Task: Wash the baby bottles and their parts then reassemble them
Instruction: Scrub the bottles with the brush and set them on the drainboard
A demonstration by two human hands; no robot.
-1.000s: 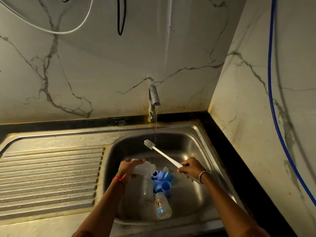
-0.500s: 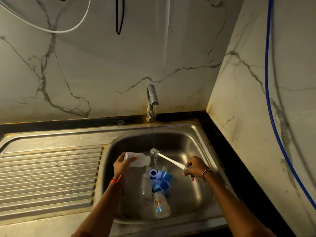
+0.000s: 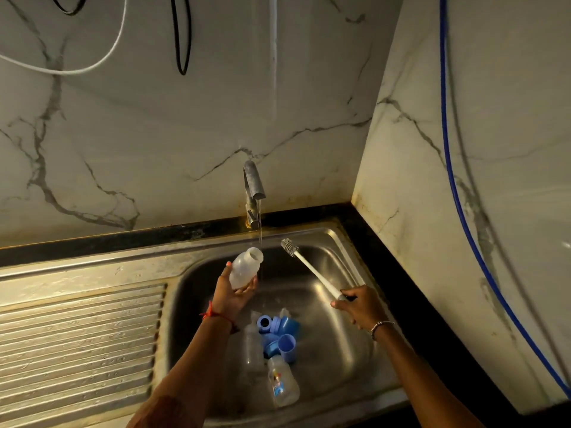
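Bottle (image 3: 245,267) tilted in left hand (image 3: 234,293), fingers and thumb wrapped round its base, mouth up beside the tap (image 3: 254,186) stream, over the sink (image 3: 197,291). Right hand (image 3: 360,307) grips the brush (image 3: 312,270) handle, bristles apart from bottle. Suggest: centre mouth under stream, then feed brush straight in. Blue parts (image 3: 278,332) pile dim; can't tell if water enters

Label on the lying bottle (image 3: 282,386) is too small to read, and the blue caps (image 3: 285,342) overlap, maybe four, hard to count.
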